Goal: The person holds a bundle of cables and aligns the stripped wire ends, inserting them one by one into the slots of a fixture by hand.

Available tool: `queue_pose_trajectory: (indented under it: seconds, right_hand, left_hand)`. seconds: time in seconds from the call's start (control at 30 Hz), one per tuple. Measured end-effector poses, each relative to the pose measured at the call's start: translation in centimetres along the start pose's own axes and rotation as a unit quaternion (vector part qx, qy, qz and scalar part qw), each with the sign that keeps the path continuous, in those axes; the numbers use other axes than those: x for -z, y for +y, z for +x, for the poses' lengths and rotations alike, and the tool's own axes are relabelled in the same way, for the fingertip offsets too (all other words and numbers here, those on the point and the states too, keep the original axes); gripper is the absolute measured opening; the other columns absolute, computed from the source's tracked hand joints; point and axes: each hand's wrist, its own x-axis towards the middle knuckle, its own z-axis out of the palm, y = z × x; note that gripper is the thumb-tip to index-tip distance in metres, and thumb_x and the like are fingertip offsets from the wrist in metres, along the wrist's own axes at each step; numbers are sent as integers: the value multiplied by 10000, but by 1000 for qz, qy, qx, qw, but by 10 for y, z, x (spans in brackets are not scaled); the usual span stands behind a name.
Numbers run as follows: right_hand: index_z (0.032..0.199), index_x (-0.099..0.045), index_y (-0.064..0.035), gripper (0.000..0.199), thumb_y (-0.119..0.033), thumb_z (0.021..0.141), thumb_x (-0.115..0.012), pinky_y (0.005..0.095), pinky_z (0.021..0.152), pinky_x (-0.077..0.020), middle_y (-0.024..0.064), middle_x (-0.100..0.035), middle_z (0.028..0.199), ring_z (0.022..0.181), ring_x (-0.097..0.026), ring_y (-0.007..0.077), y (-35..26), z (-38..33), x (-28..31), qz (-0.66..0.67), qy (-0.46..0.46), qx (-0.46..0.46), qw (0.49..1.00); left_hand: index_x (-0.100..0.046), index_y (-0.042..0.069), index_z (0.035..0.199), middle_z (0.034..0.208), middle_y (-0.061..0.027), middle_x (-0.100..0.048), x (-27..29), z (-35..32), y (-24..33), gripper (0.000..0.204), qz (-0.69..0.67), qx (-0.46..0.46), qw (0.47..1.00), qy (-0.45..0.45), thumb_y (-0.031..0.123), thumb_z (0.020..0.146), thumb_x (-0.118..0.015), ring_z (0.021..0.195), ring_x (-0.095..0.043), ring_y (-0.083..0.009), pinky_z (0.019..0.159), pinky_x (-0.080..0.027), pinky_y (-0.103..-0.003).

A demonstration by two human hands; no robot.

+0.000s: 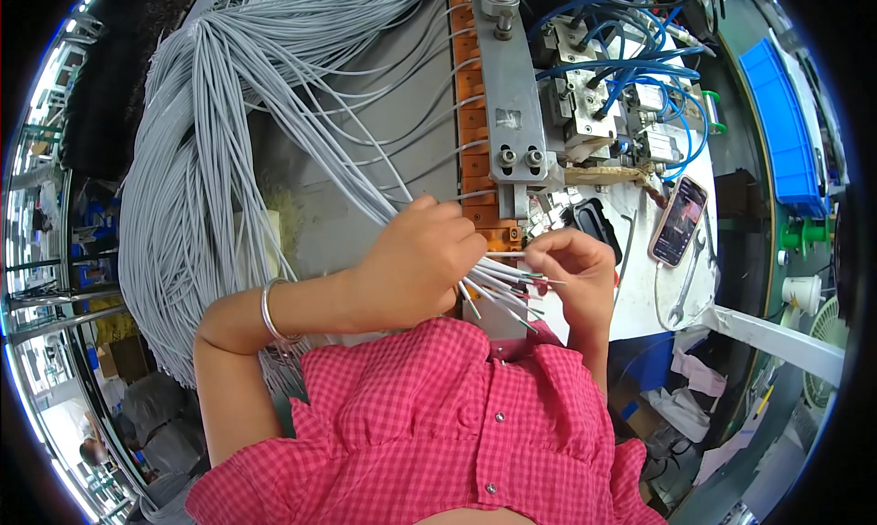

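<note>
Grey tabletop (365, 224) crowded: big hank of grey wires (196, 132) drapes over its left edge and fans across toward centre; bare surface only in a patch below the fan, near the left hand. Right of centre, a metal press arm (512, 87) stands over an orange fixture strip (470, 114) running far to near, with blue air hoses (630, 41) and valve blocks behind. Little free room between strip and body. Left hand (416, 265) closed around a bunch of wire ends (502, 288), fingers curled tight, silver bangle (271, 312) at the wrist. Right hand (575, 269) just right of it, thumb and fingertips pinching 1 wire end. Wire ends splay out rightward and slightly near from the left fist, long axis roughly left to right; tips stripped, showing short dark or metal ends. Wires thin, uniform pale grey, smooth jacket. Phone (679, 221) and 1 spanner (687, 283) lie on the white surface at right, well apart from the hands.
</note>
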Motion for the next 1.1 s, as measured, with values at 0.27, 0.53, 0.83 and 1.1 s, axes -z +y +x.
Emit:
queue_pose_trajectory:
  seconds: [0.27,0.53,0.83,1.1]
  right_hand:
    - [762,-567,-1,82,-22,812,-629,172,428,-349,37,-594,690,500,-481,45,18,5,11,-113,44,8,993]
    - [797,-512,-36,141,-126,886,-574,171,399,-255,-47,-474,609,465,-362,7,13,13,16,23,-71,-150,986]
    - [786,-520,-57,129,-139,880,-555,168,403,-213,-61,-461,613,482,-337,-6,10,7,9,-63,-9,-106,992]
    - [780,-524,-56,118,-119,876,-552,168,421,-207,-70,-454,609,485,-335,-8,7,13,15,-52,-45,-144,987]
  left_hand:
    - [-541,37,775,718,-74,-487,-5,4,-1,181,15,-65,997,47,23,601,-592,735,-483,-255,668,-372,-368]
    - [-528,34,763,706,-78,-476,1,2,-1,179,38,2,999,29,7,596,-589,743,-486,-252,680,-379,-361]
    - [-524,30,774,697,-76,-466,-4,1,-2,218,39,-36,998,26,-14,570,-585,732,-480,-253,671,-373,-359]
    - [-526,26,771,691,-76,-460,0,0,0,225,21,-20,999,16,-16,559,-588,730,-477,-250,652,-371,-355]
